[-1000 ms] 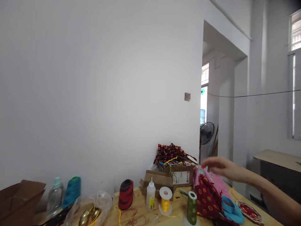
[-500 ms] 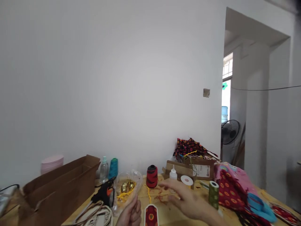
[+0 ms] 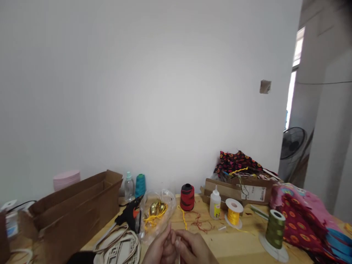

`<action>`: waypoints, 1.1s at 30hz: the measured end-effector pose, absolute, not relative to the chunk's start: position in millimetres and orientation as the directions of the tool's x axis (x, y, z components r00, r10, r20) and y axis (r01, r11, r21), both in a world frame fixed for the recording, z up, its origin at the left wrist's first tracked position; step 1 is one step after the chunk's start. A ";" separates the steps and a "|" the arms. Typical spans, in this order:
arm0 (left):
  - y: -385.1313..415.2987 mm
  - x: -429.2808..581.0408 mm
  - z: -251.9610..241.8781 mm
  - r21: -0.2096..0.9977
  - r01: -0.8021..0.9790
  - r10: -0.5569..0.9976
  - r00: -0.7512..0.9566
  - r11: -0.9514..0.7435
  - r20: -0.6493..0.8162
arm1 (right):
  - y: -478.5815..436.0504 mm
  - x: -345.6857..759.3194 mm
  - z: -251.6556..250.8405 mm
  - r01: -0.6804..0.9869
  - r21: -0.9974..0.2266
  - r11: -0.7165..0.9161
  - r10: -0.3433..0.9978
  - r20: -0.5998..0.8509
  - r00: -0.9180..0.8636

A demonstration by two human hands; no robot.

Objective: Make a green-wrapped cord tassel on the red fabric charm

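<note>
My left hand (image 3: 162, 249) and my right hand (image 3: 194, 249) meet at the bottom middle of the head view. Both have their fingers closed, with the fingertips pressed close together. A thin pale edge shows below the right fingertips, too small to name. Just beyond the hands lies a short yellow cord (image 3: 183, 216), near a red and black thread cone (image 3: 187, 198). To the left is a clear plastic bag (image 3: 170, 207) with brass bells (image 3: 157, 207) and yellow cord inside. Loose red thread (image 3: 202, 223) lies to the right.
A long cardboard box (image 3: 74, 216), a glue gun (image 3: 129, 216) and pale cut-out pieces (image 3: 121, 245) occupy the left. On the right stand a glue bottle (image 3: 215, 205), a yellow cord spool (image 3: 233, 216), a green thread spool (image 3: 275, 231) and patterned fabric (image 3: 297, 223).
My right hand has moved left and closed against my left hand. The view has turned left. The red patterned piece with a white border is no longer visible.
</note>
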State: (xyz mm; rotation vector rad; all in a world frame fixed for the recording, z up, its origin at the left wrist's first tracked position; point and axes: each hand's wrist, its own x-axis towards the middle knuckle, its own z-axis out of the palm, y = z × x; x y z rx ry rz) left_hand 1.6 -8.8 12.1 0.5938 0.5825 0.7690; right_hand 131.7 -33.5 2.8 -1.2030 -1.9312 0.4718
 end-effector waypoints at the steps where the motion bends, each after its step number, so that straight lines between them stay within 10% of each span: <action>1: -8.3 -0.2 11.5 0.684 -0.443 0.763 0.591 0.579 -0.263 | -33.9 132.3 3.5 0.607 -0.636 0.475 0.874 0.423 -0.241; 12: -20.4 12.2 8.5 0.747 -0.301 0.735 0.583 0.593 -0.348 | -47.6 144.6 25.4 0.624 -0.354 0.697 0.668 0.638 -0.384; 33: -29.8 15.2 17.6 0.756 -0.191 0.567 0.777 0.627 -0.274 | -31.4 144.5 12.7 0.675 -0.428 0.601 0.691 0.702 -0.170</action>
